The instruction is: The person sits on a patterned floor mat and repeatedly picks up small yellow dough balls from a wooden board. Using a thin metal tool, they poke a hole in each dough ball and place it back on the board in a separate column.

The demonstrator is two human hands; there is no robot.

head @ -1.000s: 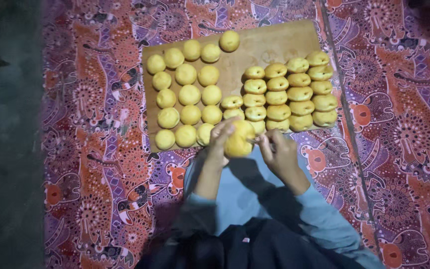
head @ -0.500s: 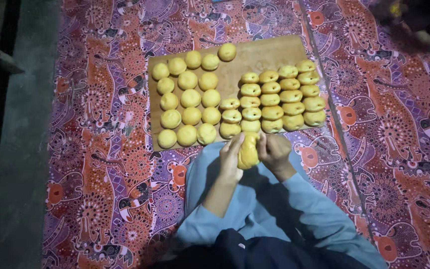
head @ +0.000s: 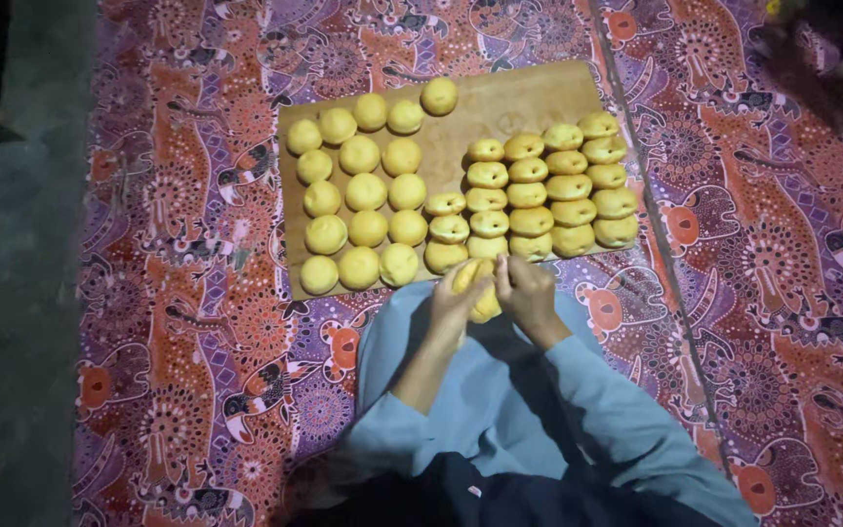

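Dough piece point(head: 481, 289), yellow and lumpy, sits between both hands just below the near edge of the wooden board point(head: 529, 98). The left hand point(head: 454, 304) curls around the piece from the left, its fingers closed on it, and the right hand point(head: 527, 293) presses against it from the right with its fingers bent over the top. The 2 hands touch each other around the piece, over the person's lap, which is covered in light blue cloth point(head: 485, 400). Both forearms wear sleeves of the same blue.

The board lies flat on a patterned mat point(head: 197, 244) of orange, purple and red shapes. On the left part of the board stand round dough balls point(head: 363, 195), smooth and pale yellow, set in about 4 uneven columns and touching or nearly touching one another. 1 ball point(head: 439, 96) lies apart at the top, near the far edge. On the right part lie shaped dough pieces point(head: 548, 185), flatter and darker golden, each with a dent or fold on top, packed in close rows that run from the middle of the board to its right edge. A bare strip of board shows between the far edge and these rows.

Grey floor point(head: 21, 293) runs along the left side of the mat. The upper right corner is dark and blurred; what lies there I cannot tell.
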